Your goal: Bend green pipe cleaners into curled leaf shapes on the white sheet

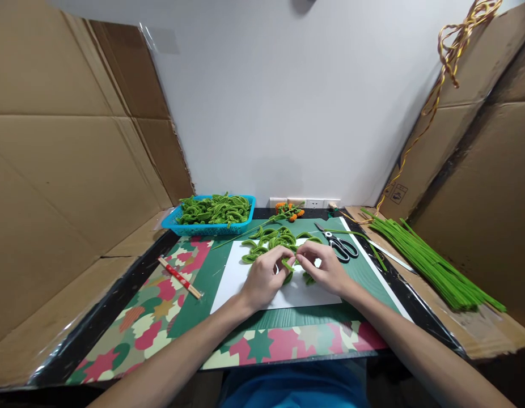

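Note:
Over a white sheet of paper (232, 277), my left hand (266, 275) and my right hand (324, 266) meet at the fingertips. Between them is a green pipe cleaner (287, 265), bent into a short curve. My left fingers pinch it from the left. The right thumb and fingers are pressed together at its other end, close to the left fingertips. Just behind the hands lies a loose pile of looped green pipe cleaners (269, 237). Black-handled scissors (341, 245) rest right of the pile with their blades pointing away.
A blue basket (203, 229) of bent green pieces stands at the back left. Orange and green pipe-cleaner flowers (290, 211) lie near the wall sockets. Straight green pipe cleaners (432, 263) are bundled at right. Wrapped chopsticks (180, 277) lie at left. Cardboard walls (75, 158) flank the table.

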Action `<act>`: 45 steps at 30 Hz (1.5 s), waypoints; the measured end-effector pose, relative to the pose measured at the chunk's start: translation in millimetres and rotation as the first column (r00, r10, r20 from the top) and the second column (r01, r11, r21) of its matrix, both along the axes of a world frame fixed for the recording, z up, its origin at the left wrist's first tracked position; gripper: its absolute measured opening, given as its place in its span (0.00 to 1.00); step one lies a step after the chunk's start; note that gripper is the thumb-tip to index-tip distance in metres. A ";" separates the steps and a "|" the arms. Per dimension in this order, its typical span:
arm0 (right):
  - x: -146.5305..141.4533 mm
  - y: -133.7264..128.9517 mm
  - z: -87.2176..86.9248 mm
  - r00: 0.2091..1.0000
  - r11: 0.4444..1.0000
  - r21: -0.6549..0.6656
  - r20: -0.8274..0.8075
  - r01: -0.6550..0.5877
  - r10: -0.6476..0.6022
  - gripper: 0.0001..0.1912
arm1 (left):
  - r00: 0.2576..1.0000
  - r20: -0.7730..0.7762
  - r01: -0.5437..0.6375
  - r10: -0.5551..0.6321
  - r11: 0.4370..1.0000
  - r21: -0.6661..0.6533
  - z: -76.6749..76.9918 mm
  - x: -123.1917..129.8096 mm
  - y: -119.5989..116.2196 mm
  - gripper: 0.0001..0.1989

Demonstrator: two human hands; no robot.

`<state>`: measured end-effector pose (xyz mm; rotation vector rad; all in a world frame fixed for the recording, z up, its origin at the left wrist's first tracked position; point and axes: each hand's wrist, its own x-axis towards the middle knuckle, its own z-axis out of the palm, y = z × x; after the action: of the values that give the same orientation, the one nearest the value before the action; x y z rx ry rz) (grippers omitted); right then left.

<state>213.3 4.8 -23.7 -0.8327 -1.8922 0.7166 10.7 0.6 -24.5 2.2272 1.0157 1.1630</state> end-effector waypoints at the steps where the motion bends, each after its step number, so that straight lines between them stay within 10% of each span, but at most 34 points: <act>1: -0.4 -0.1 -0.6 1.000 1.000 -0.003 0.010 -0.010 0.010 0.14 | 1.000 -0.001 -0.001 0.001 1.000 -0.003 0.0 0.0 -0.2 0.07; 22: 14.0 10.7 -15.5 0.955 0.842 0.523 0.157 0.135 -0.250 0.05 | 0.998 0.035 0.053 -0.050 0.996 -0.077 8.9 -4.3 -5.6 0.15; 45: 15.5 8.7 -14.8 0.960 0.883 0.453 0.170 0.124 -0.222 0.06 | 0.993 -0.060 0.115 -0.106 0.978 0.175 6.7 -8.9 -1.3 0.08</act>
<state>228.8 13.5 -38.5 -0.7956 -2.0322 0.0733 1.7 -0.7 -17.8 2.4293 0.8236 1.1954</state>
